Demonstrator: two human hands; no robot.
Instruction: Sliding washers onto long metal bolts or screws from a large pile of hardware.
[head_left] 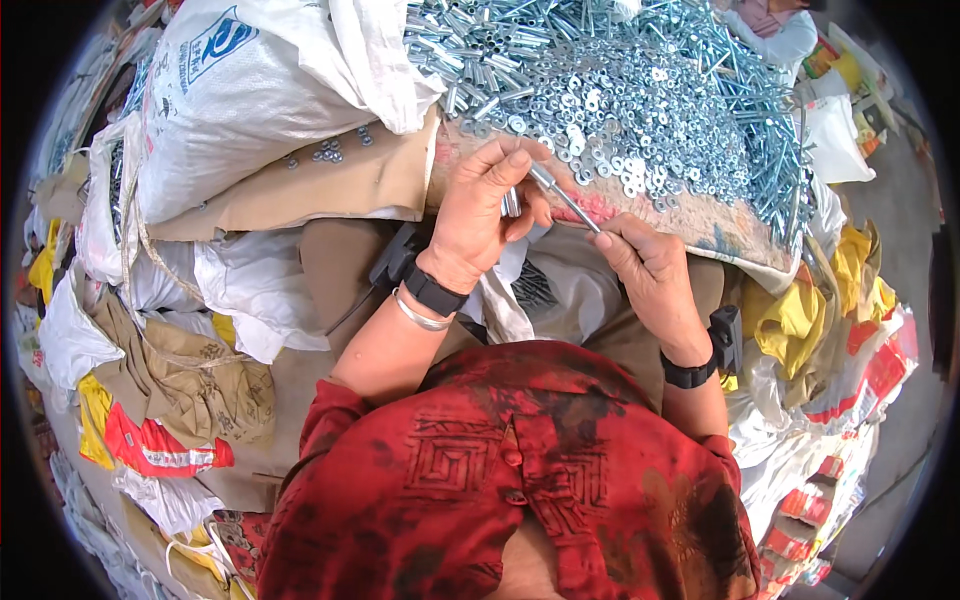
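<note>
In front of my body, my left hand (488, 200) pinches a short metal sleeve (541, 175) between thumb and fingers. More shiny sleeves (511, 204) show beneath its curled fingers, partly hidden. My right hand (648, 262) grips the lower end of a thin, long bolt (575, 207). The bolt slants up to the left, its far end at or inside the sleeve; how deep it reaches I cannot tell. Just beyond both hands lies a heap of washers (630, 110). Loose sleeves (478, 55) are piled at its left and long bolts (770, 140) at its right.
A stained padded work surface (455, 165) carries the heaps. At left, a bulging white woven sack (270, 110) rests on cardboard (330, 190) with a few nuts (327, 151). Crumpled sacks (190, 380) lie around me. Another person's sleeve (780, 40) shows at the far right.
</note>
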